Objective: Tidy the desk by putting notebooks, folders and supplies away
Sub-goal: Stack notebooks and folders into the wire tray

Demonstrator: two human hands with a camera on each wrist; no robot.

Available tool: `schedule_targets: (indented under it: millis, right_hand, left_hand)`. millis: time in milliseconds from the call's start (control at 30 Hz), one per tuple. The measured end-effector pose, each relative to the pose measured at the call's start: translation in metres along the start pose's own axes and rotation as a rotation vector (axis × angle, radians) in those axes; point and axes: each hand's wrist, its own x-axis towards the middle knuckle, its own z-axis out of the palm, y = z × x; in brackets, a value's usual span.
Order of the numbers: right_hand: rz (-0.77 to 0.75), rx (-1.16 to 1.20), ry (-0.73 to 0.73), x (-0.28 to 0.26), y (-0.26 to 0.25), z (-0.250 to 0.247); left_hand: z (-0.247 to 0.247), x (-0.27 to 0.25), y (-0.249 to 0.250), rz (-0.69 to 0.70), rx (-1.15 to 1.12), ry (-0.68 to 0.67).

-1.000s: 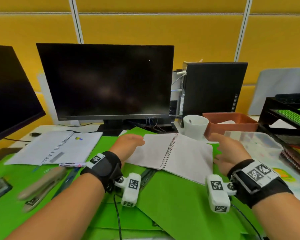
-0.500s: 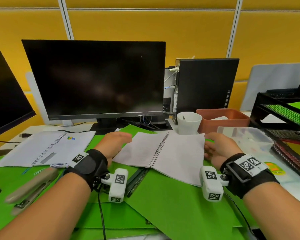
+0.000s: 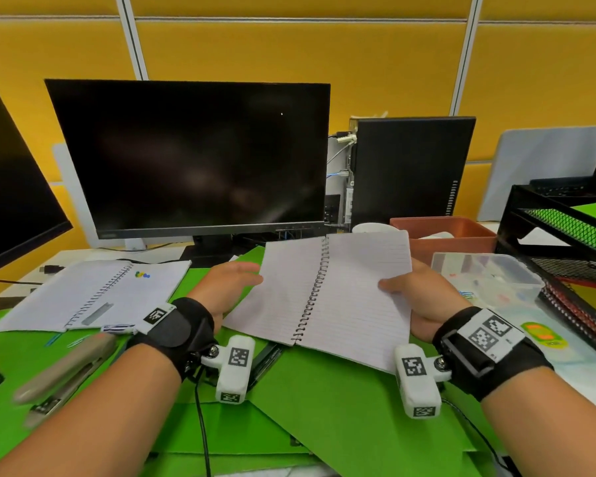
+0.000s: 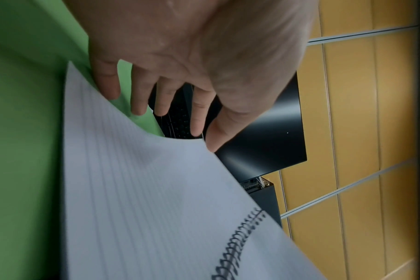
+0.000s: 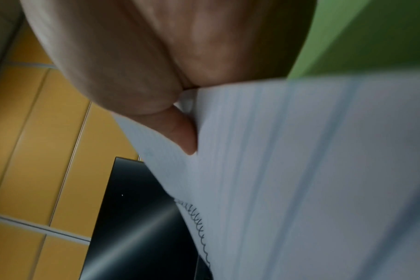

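An open spiral notebook (image 3: pixel 327 297) with lined pages is held tilted above the green folders (image 3: pixel 324 411) at the desk's middle. My right hand (image 3: pixel 403 285) grips its right page edge, thumb on top and fingers behind; the right wrist view shows the thumb (image 5: pixel 182 136) pressed on the paper (image 5: pixel 300 170). My left hand (image 3: pixel 246 275) is at the left page edge with fingers straight, and in the left wrist view its fingertips (image 4: pixel 110 91) touch the edge of the page (image 4: pixel 144 189). A second open notebook (image 3: pixel 93 294) lies flat at the left.
A beige stapler (image 3: pixel 62 366) and dark pens (image 3: pixel 265 363) lie on the folders. A clear plastic box (image 3: pixel 486 277) and a black mesh tray rack (image 3: pixel 572 235) stand at right. Behind are a monitor (image 3: pixel 186 156), a white cup (image 3: pixel 372 228), a terracotta box (image 3: pixel 455 228) and a PC tower (image 3: pixel 410 166).
The middle notebook lay flat on the green folder; now it is lifted and tilted up. My right hand has taken hold of its right edge, and my left hand has moved to its left edge.
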Motion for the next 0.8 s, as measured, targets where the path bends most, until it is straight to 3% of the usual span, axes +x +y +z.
schedule_targets:
  millis: [267, 533, 667, 800]
  right_hand:
    - [-0.040, 0.129, -0.064, 0.003, -0.005, -0.014]
    - [-0.091, 0.189, 0.069, 0.008, -0.005, -0.012]
    - [-0.083, 0.233, 0.171, 0.010, -0.001, -0.008]
    - [-0.055, 0.336, 0.174, 0.014, 0.004, -0.006]
  left_hand:
    - [-0.006, -0.004, 0.002, -0.001, -0.106, -0.055]
    - [-0.014, -0.010, 0.014, 0.125, -0.095, -0.002]
    - [-0.001, -0.028, 0.030, 0.185, -0.203, -0.096]
    - [0.021, -0.045, 0.040, 0.194, -0.249, -0.317]
